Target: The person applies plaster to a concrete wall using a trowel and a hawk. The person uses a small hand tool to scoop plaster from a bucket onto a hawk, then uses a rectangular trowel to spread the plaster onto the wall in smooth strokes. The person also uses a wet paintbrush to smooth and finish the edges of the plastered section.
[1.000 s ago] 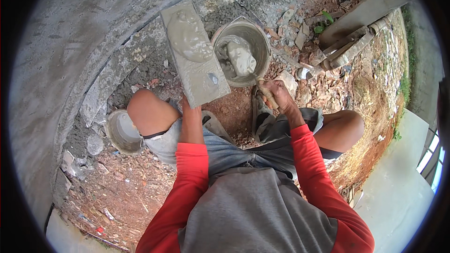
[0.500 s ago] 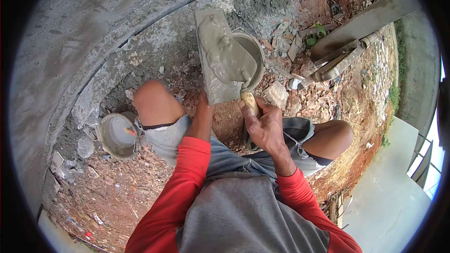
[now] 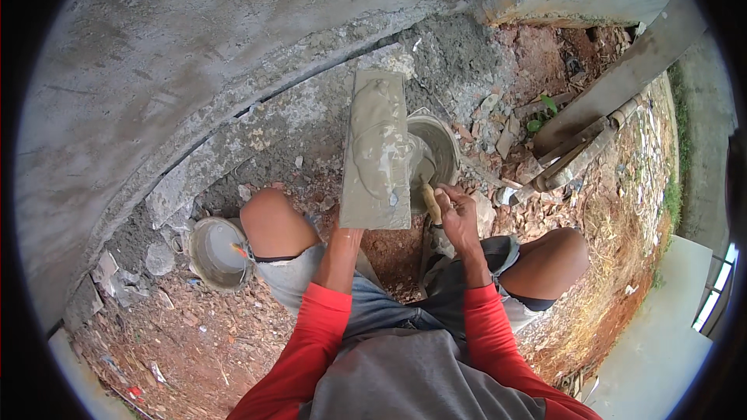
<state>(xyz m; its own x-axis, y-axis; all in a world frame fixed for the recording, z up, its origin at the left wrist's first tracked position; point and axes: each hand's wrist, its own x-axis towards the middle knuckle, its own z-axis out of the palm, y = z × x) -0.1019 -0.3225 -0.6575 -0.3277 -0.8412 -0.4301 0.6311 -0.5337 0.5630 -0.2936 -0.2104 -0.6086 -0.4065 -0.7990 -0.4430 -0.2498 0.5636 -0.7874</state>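
Observation:
In front of me is a long rectangular plasterer's hawk [image 3: 373, 215], with a thick layer of wet grey mortar [image 3: 375, 140] on it. My left hand [image 3: 349, 236] holds the hawk from beneath at its near end; the board hides its fingers. Just right of the board stands a bucket [image 3: 449, 134] with grey mortar inside, its left side partly covered by the hawk. My right hand [image 3: 462, 220] is closed round the wooden handle of a trowel [image 3: 431, 204]. The trowel's blade reaches down into the bucket and cannot be made out.
By my left knee stands a second bucket [image 3: 196, 258] of greyish liquid. A concrete wall [image 3: 179, 54] curves along the left and far side. Wooden boards [image 3: 615, 93] lean at the far right, beside rubble and a small green plant [image 3: 542, 113]. A pale flat panel [image 3: 661, 319] lies right.
The hawk has moved away from over the bucket and now lies straighter, to its left. The trowel has gone from the board's right edge down into the bucket. My view has shifted.

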